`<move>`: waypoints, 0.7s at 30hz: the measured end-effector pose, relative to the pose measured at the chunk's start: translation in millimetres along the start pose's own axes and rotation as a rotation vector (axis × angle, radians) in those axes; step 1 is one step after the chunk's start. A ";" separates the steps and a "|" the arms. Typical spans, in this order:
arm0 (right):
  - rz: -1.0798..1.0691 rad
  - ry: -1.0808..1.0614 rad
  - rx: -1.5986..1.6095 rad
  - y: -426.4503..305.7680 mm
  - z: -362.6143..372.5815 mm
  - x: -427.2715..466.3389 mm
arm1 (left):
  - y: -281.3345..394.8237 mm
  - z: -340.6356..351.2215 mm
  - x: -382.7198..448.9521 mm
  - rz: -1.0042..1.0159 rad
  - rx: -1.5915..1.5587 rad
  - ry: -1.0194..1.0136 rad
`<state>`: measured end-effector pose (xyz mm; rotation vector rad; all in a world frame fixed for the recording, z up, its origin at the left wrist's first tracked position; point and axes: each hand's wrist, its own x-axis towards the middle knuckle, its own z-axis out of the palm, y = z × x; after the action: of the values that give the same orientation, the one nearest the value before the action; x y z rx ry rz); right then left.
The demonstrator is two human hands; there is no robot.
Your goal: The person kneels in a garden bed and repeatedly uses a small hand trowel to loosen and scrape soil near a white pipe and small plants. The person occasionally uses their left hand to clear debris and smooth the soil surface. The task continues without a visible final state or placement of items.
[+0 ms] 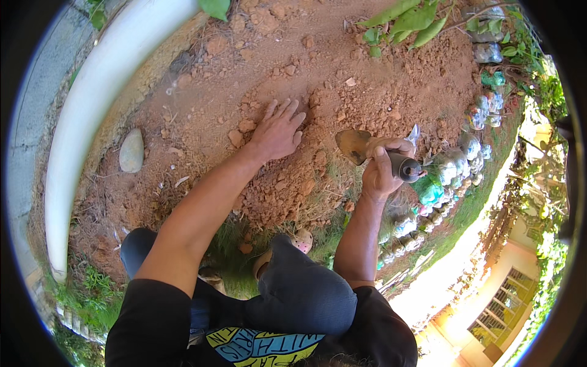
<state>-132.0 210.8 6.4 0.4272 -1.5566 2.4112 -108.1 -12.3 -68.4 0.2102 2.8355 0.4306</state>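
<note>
My left hand (279, 130) lies palm down on the loose reddish soil (279, 192), its fingers somewhat spread and pointing away from me. To its right, my right hand (385, 167) is closed around the dark handle of a hand trowel (353, 144). The trowel's soil-stained blade points left, just above the ground, and the butt of its handle faces up. Whether the blade touches the soil cannot be told. A clod (236, 138) of dry earth sits beside my left wrist.
A thick white curved pipe or rail (87, 105) borders the soil on the left, near a smooth oval stone (131, 151). Stuffed plastic bottles and bags (445, 167) line the right edge. Green leaves (412, 23) overhang at the top. My bent knees (307, 293) are close below.
</note>
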 end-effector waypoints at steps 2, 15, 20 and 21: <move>0.071 0.131 -0.110 -0.3 -8.1 0.5 | -1.6 13.0 21.9 -0.050 -0.002 -0.043; 0.251 0.248 -0.193 16.3 -24.8 -5.5 | -4.6 13.8 38.0 -0.050 -0.006 -0.297; 0.231 0.223 -0.260 15.0 -22.5 -2.7 | 8.8 39.3 21.6 -0.037 0.000 0.062; 0.250 0.232 -0.222 14.1 -21.5 -3.2 | 11.3 37.6 21.3 -0.091 0.009 -0.041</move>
<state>-136.5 224.6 -15.0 -0.0925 -1.8320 2.3197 -116.7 12.4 -104.5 0.0902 2.7944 0.3900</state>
